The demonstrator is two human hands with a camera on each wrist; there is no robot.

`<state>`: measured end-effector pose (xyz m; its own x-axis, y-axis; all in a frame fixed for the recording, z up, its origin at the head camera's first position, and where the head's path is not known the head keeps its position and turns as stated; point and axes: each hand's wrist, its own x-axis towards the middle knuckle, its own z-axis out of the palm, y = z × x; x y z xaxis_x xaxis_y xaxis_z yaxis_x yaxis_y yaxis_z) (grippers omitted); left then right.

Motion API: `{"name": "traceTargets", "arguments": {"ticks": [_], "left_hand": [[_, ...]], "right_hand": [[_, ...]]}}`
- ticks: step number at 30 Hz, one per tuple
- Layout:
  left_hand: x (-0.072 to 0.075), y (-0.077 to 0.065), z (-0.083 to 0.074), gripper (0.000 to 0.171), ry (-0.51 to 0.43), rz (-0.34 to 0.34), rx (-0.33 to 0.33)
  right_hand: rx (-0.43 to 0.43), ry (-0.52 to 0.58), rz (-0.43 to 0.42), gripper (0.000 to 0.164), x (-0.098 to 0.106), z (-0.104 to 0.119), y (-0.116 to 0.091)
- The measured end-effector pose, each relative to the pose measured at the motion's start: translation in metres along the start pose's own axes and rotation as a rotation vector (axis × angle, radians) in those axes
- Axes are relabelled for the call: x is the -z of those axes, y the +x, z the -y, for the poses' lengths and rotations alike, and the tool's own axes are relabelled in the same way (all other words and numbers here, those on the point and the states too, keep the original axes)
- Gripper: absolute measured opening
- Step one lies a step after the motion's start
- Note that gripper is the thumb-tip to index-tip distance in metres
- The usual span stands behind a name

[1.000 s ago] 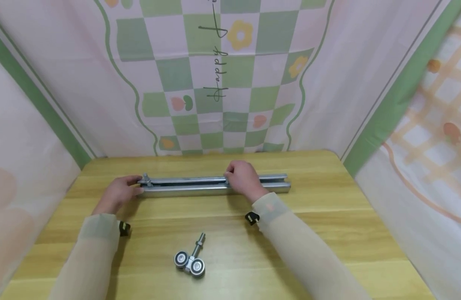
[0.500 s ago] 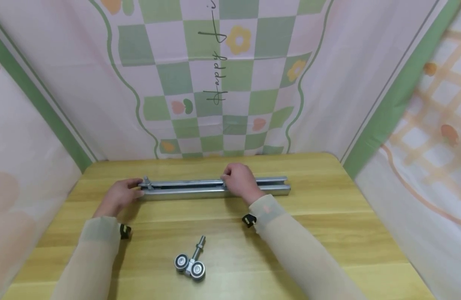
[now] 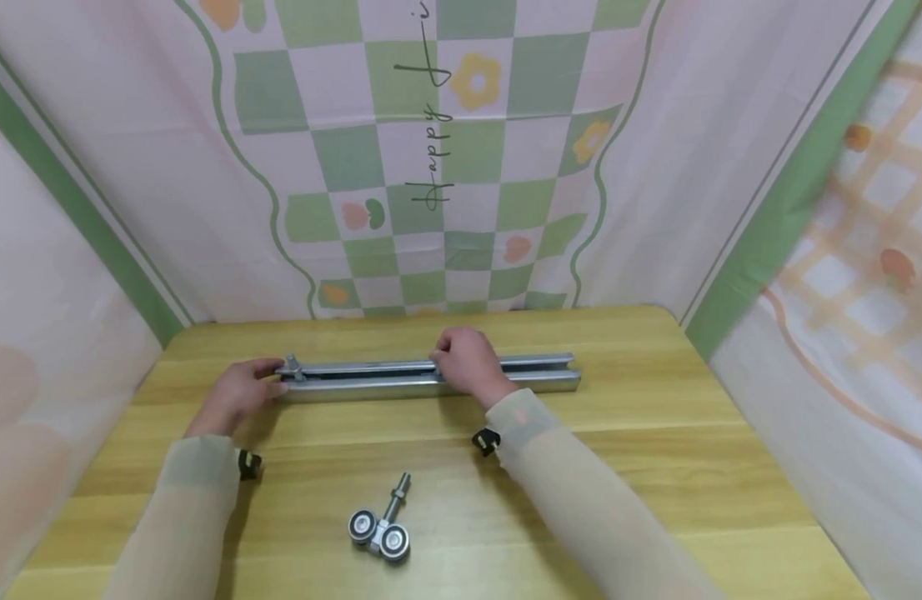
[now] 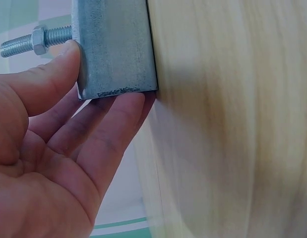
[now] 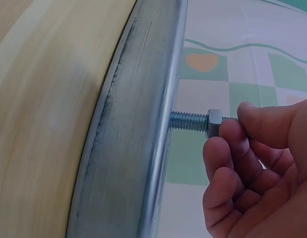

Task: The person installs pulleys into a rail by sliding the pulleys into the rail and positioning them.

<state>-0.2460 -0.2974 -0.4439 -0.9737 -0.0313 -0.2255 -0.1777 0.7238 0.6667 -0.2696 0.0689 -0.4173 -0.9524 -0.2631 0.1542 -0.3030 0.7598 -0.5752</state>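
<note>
Hung round with printed cloth: pale at the left, checked green and white in the middle with two yellow flowers, latticed in orange at the right. Below, one wood-grain table.

From the left, one pale sleeve with one black wrist piece, then the left hand. Holds the left end of one metal rail, thumb on its upper edge, fingertips against its end. Laid lengthwise across the back half of the table, slot facing up. Just beside the thumb, one left bolt rising out of the slot, with one nut on its thread.

Nearer the front, well apart from the rail, one loose roller trolley, lying on the table: two wheels in view, one threaded shank.

Further right, the right hand. Pinches the tip of one right bolt between thumb and forefinger, gap narrow, remaining fingers curled in. One hex nut on this thread, just beside the fingertips. Cannot tell what sits hidden inside the slot under either bolt. Past the hand, the rail's bare right end. Lastly, a second wrist piece and a second sleeve.
</note>
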Motion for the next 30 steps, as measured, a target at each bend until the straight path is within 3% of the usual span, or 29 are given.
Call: {"name": "traceTargets", "arguments": {"ticks": [30], "left_hand": [[-0.001, -0.003, 0.0, 0.058, 0.021, -0.002, -0.011]], "right_hand": [[0.031, 0.007, 0.02, 0.011, -0.01, 0.019, 0.004]]}}
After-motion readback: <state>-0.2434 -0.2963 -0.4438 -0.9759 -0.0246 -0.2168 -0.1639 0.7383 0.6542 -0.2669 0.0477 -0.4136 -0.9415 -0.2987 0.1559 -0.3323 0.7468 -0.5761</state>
